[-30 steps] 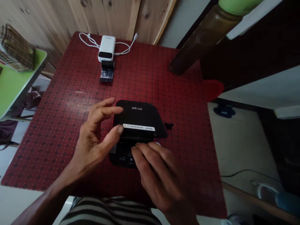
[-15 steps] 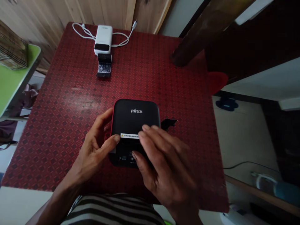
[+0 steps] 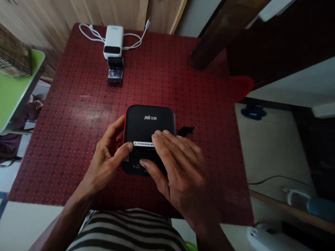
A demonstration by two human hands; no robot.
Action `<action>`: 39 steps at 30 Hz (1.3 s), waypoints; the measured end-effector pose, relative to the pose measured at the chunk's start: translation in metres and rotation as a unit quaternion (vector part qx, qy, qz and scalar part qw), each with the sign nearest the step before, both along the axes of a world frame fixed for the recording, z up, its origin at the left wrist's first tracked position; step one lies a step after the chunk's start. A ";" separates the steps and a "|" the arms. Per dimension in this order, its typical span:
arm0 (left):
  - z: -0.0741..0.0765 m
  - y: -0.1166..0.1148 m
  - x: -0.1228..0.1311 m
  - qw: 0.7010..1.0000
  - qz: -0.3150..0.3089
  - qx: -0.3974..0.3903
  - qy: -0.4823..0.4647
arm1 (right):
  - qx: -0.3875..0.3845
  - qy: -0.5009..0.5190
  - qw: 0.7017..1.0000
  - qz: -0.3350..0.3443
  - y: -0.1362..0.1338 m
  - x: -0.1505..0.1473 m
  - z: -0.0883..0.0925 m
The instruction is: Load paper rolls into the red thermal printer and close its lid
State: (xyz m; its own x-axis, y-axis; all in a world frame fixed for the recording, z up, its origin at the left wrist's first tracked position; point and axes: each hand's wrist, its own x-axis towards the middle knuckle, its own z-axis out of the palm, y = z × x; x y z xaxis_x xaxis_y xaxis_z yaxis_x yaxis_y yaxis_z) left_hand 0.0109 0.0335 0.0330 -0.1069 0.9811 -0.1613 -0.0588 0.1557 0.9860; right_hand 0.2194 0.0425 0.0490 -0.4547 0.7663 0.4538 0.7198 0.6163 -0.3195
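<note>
On one red diamond-patterned tabletop, one black rounded-square plastic device is held at its left edge by the half-curled grip of the left hand and partly blocked by the right hand, its loosely spread grip laid on top. Behind are placed one white oblong device with white cabling and one black-and-silver strip; beside the black device, one black scrap is seen.

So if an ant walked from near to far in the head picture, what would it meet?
Dark-and-pale striped clothing, black square device with red edges, black strip with a whitish patch, white rectangular gadget, brown wooden plank wall.
</note>
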 end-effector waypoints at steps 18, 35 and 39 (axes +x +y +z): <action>0.002 -0.026 -0.012 0.999 -0.008 -0.036 -0.005 | -0.216 0.279 0.925 -0.143 -0.057 0.035 -0.033; 0.006 -0.026 0.001 0.995 0.036 -0.085 -0.043 | -0.199 0.264 0.933 -0.144 -0.043 0.037 -0.028; 0.005 -0.029 0.000 0.996 0.023 -0.081 -0.037 | -0.221 0.272 0.928 -0.129 -0.039 0.050 -0.025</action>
